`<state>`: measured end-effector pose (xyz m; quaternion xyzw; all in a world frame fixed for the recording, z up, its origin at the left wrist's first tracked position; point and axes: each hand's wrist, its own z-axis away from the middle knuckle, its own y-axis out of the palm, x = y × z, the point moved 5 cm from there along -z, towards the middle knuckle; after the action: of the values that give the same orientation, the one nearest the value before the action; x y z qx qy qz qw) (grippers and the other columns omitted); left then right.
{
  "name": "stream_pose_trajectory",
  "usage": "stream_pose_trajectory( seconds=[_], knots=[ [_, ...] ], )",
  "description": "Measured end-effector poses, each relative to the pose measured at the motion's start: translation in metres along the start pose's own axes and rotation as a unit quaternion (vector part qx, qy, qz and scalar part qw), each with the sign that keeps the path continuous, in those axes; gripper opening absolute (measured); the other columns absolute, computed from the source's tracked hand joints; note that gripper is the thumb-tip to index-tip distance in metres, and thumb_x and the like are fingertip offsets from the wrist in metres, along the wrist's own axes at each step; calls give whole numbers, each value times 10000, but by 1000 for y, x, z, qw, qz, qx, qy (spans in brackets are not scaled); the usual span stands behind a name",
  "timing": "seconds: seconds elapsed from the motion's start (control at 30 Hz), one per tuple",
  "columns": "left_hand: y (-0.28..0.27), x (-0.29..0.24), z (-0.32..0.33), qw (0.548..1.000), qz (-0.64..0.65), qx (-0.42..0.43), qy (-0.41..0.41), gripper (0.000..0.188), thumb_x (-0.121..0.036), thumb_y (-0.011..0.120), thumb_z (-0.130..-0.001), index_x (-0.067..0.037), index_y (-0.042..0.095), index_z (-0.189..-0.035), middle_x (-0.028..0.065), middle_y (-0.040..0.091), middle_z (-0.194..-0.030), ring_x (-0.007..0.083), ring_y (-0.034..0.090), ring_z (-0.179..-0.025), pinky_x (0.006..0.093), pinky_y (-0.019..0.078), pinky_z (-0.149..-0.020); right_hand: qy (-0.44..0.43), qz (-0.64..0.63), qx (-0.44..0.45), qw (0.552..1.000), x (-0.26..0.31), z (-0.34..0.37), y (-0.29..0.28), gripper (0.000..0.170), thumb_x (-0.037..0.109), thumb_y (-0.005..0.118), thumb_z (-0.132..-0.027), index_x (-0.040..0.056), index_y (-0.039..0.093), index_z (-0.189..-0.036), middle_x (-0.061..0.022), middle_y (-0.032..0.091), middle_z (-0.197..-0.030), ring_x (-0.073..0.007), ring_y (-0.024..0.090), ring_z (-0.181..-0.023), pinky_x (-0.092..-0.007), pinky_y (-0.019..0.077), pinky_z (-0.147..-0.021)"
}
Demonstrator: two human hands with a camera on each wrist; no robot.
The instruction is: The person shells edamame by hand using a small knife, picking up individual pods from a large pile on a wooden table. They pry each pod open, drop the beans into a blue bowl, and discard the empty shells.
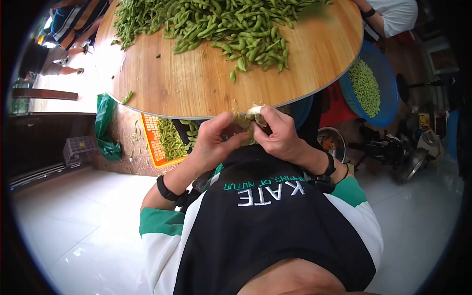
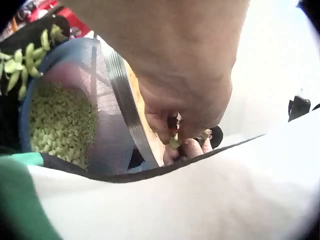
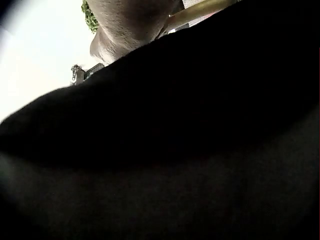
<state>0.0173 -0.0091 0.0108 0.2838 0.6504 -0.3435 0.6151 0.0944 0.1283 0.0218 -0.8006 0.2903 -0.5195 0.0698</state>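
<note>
Close together at the near table edge, the left hand [image 1: 212, 141] and right hand [image 1: 282, 136] pinch a small green pod between their fingertips, partly hidden by the fingers. Pale wrappings cover some fingertips. In the left wrist view, the left hand [image 2: 185, 75] has curled fingers by a small green piece [image 2: 174, 142]. Only the back of the right hand [image 3: 131, 22] shows in the right wrist view; dark cloth covers the rest. Green pods [image 1: 246, 42] lie heaped on the round wooden table [image 1: 187, 81].
An orange basket [image 1: 149, 140] of pods stands below the table at left. At right, a blue basin [image 1: 388, 81] holds shelled beans [image 1: 365, 88]. A green bag [image 1: 106, 132] and grey crate [image 1: 80, 149] are farther left. Other people sit around the table.
</note>
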Motion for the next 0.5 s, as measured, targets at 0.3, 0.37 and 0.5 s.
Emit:
stream_pose_trajectory(
  seconds=[0.3,0.37,0.5],
  knots=[
    [-3,-16,-8,995,-97,-33,11,205,2,720,-773,5,555,-896,57,629,-764,62,564,-648,227,452,-553,-19,1,-14,1000,0,-10,-5,210,-64,647,-783,-30,564,-973,-100,613,-793,-141,613,-661,-261,480,-585],
    [1,-2,-8,994,39,-32,-99,214,-26,741,-773,2,567,-895,65,645,-791,59,573,-660,221,457,-567,-14,-15,-44,999,-8,-9,-9,218,-15,660,-768,-13,565,-964,-117,584,-760,-210,593,-626,-312,461,-562],
    [-20,-36,-9,926,-362,80,72,109,-55,663,-805,-24,585,-874,91,599,-759,239,612,-667,340,486,-587,61,-99,35,993,-30,2,-10,183,-34,657,-805,-26,570,-966,-69,584,-700,-107,554,-549,-256,443,-509]
  ],
)
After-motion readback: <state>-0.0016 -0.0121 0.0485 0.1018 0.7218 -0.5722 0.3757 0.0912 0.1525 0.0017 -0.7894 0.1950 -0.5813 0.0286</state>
